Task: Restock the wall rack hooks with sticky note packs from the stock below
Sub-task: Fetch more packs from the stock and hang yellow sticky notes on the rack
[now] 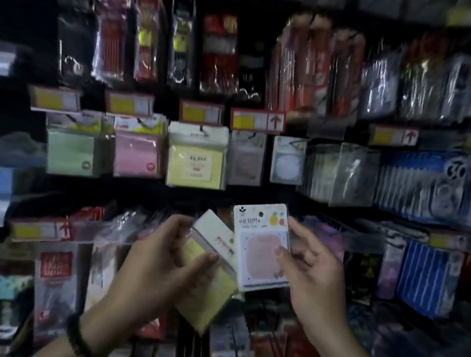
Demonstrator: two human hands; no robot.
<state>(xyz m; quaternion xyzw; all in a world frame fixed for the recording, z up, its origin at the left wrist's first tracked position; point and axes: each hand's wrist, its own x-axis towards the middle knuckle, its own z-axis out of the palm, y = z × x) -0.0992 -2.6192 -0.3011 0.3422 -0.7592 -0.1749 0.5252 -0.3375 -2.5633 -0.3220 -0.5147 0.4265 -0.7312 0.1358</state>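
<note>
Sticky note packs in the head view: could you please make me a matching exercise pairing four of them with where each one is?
Things: 1 green pack; 2 upright yellow pack; 3 BE HAPPY pack; 4 tilted yellow pack.
Places: A in the right hand; B leftmost on the hook row; C in the left hand; D hooked right of the pink pack.
Pairs: 1-B; 2-D; 3-A; 4-C.

Pack in my right hand [310, 272]: pink pack [261, 246], glossy clear film over printed white card. Left hand [159, 261]: yellow pack [208, 290], matt paper under film. Above my fingers, hanging packs [197, 155] glossy film. Left wrist: dark beaded bracelet [80, 343].
</note>
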